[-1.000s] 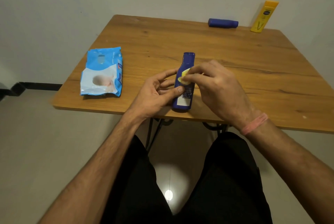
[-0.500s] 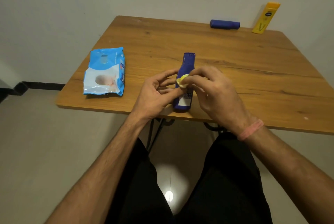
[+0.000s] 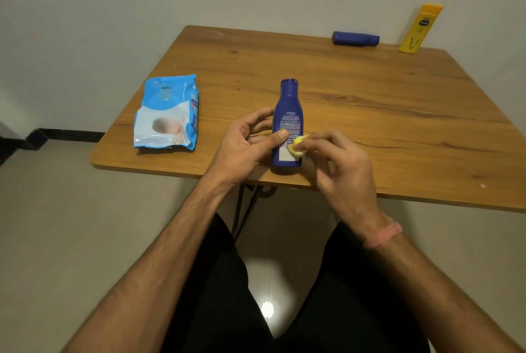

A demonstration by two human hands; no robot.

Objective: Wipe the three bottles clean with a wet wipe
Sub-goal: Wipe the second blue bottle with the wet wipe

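Blue wipes pack (image 3: 168,115) lies flat at table (image 3: 370,113) left edge; left hand (image 3: 244,147) grips dark blue bottle (image 3: 287,122) lying near front edge, thumb on label; right hand (image 3: 338,165) pinches small yellow wad (image 3: 297,147) against bottle's lower side; second blue bottle (image 3: 355,39) lies at far edge; yellow bottle (image 3: 419,29) leans on wall.
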